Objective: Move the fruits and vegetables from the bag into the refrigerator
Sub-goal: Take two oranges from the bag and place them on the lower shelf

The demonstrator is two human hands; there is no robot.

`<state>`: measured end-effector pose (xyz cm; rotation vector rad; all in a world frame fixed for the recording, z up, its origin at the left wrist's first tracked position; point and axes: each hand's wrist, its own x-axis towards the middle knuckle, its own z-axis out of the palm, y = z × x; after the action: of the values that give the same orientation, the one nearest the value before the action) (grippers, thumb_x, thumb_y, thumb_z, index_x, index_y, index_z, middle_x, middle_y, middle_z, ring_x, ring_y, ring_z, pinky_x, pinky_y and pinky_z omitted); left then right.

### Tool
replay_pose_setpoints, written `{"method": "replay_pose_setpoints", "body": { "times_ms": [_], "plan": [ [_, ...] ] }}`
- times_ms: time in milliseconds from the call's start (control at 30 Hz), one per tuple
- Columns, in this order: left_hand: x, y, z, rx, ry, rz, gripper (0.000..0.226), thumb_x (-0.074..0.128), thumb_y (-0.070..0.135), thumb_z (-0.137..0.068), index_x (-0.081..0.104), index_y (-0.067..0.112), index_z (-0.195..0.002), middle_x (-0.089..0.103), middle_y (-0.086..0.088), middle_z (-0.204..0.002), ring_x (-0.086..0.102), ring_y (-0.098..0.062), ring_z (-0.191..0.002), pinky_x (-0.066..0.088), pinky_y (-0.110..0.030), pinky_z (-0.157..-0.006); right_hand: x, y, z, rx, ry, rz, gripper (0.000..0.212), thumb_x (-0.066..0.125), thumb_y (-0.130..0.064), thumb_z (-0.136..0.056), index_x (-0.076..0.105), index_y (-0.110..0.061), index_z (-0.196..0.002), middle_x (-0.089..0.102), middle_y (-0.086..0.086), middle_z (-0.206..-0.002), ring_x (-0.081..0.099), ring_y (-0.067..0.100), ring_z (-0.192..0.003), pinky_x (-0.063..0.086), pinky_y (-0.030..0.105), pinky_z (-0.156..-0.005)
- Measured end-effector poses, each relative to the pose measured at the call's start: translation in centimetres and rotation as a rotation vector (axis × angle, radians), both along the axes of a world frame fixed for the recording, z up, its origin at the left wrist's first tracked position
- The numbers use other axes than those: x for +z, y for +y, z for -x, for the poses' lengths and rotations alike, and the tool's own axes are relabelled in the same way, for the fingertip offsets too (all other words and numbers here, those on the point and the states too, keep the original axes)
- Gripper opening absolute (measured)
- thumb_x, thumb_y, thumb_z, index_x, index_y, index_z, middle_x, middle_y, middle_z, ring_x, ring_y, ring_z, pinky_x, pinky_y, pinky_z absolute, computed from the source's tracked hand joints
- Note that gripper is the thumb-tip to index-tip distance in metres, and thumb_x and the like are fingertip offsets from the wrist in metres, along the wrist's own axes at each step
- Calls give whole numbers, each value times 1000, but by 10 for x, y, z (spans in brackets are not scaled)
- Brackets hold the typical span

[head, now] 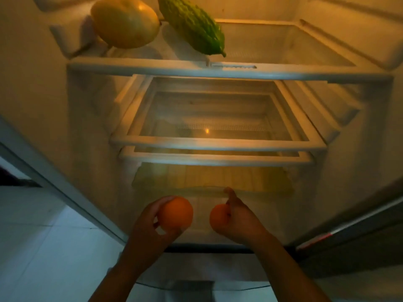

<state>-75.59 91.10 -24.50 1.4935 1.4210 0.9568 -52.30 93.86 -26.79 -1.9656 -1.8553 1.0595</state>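
Low centre of frame, before the open fridge (218, 71): left hand (150, 223) wrapped round one orange (176, 212), right hand (237, 216) closed on another orange (218, 217); prob. firm, round, light-ish, apt to roll, so cup w/ whole palm, set down gently.

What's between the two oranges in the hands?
Nothing. In the head view, the orange in the left hand and the orange in the right hand are apart, with only a bare gap between.
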Motion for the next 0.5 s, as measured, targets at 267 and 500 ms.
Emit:
{"method": "replay_pose_setpoints", "body": {
  "times_ms": [267,500],
  "plan": [
    [8,-27,6,-52,-15,-29,65,80,21,-65,45,49,-112,40,30,-120,46,13,-101,41,-9,-72,5,-37,4,-2,51,28,113,79,-35,-71,-2,-26,-148,29,9,-147,40,24,-129,38,34,-101],
    [21,-67,28,-116,-20,9,66,79,19,-70,43,52,-114,39,21,-122,46,-7,-105,42,-14,-69,18,-97,22,-59,80,109,118,82,-33,-68,-6,-32,-147,35,6,-142,46,26,-123,44,34,-93]
  ]
}}
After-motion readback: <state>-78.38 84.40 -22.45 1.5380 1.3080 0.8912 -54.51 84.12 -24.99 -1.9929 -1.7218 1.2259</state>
